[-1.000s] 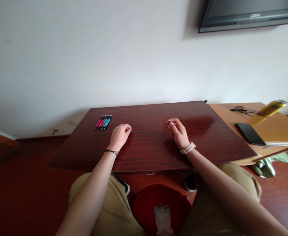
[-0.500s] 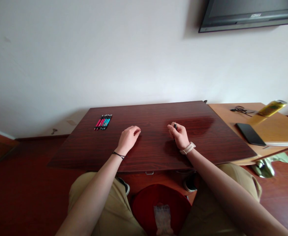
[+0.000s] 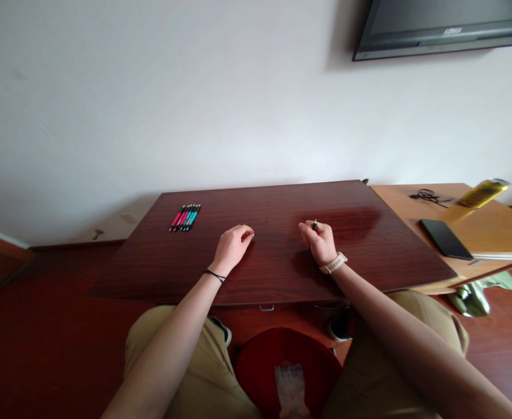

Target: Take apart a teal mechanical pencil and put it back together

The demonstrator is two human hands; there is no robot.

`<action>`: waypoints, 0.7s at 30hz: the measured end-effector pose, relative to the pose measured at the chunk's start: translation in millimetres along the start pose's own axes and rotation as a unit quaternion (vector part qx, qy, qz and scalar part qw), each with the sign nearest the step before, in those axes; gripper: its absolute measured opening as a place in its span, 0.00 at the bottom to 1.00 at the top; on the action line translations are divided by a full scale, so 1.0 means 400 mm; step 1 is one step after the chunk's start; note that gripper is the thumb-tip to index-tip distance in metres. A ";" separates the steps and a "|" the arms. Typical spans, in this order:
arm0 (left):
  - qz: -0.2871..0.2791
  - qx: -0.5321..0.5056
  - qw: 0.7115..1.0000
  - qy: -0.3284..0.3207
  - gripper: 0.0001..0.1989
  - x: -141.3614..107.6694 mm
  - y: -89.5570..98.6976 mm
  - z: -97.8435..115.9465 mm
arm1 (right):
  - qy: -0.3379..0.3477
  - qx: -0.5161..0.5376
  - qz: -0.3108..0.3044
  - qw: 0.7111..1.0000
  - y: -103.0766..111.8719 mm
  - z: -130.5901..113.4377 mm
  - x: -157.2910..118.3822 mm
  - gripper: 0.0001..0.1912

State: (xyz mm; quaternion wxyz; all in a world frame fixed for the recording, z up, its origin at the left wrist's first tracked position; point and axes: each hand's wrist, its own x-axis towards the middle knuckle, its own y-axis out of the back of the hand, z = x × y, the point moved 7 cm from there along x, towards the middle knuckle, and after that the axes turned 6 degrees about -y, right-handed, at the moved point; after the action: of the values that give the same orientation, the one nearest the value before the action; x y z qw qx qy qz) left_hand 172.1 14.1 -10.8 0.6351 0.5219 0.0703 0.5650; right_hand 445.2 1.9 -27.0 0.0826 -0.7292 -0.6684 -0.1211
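My right hand (image 3: pixel 319 240) grips a pen (image 3: pixel 315 225); my left hand (image 3: pixel 233 247) curls, whether closed I cannot tell. A row of pens (image 3: pixel 186 218) lies near the surface's (image 3: pixel 273 265) far left corner.

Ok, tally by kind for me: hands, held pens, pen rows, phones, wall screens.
Left hand and right hand: 2
Held pen: 1
Pen row: 1 (individual count unclear)
Phone: 1
Wall screen: 1
Total: 6
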 end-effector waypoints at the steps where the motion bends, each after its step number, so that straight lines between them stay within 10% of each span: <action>1: 0.004 -0.009 1.000 0.002 0.03 0.001 0.003 -0.001 | 0.014 -0.011 0.014 1.000 0.005 -0.013 -0.002 0.32; 9: 0.030 -0.180 0.982 0.049 0.10 0.014 0.004 -0.011 | 0.098 -0.262 -0.079 0.957 -0.031 -0.080 -0.012 0.04; 14: 0.034 -0.298 0.950 0.081 0.11 0.016 -0.031 -0.014 | 0.131 -0.288 -0.184 0.931 -0.088 -0.046 -0.030 0.17; 21: 0.043 -0.347 0.932 0.096 0.11 0.014 -0.069 -0.016 | 0.113 -0.337 -0.159 0.921 -0.085 -0.027 -0.028 0.12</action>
State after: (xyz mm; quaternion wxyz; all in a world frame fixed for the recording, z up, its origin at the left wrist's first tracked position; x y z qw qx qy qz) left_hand 187.6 27.4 -31.3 0.7418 0.2145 -0.0926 0.6286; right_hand 409.9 -8.8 -21.2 -0.1129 -0.5792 -0.6817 -0.4324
